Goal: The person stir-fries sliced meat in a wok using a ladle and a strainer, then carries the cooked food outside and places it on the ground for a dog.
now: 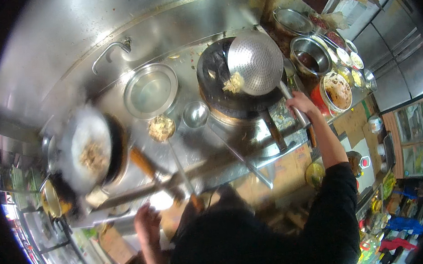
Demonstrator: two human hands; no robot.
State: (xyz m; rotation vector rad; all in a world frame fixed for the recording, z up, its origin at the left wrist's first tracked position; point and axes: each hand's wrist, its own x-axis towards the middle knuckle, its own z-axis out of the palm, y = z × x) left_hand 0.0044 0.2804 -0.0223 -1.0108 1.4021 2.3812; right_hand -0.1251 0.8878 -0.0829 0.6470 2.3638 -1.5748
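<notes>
My right hand [302, 104] grips the metal handle of a large perforated steel strainer [256, 61]. The strainer is tilted, bottom up, over a black wok [212, 70]. A clump of pale food [233, 83] shows at the strainer's lower left edge. My left hand [147, 219] is at the counter's front edge, blurred, and whether its fingers are closed cannot be made out. Nearest to it lie a ladle full of shredded food [162, 128] and a utensil with a wooden handle [143, 161]. An empty-looking steel ladle [195, 114] rests between the woks.
At left, a steaming wok [92, 152] holds browned food. A water-filled steel basin [151, 90] sits below a wall faucet [112, 52]. On the right stand a steel pot [310, 55], a red bucket [320, 97] with a stained top, and several small bowls [358, 77].
</notes>
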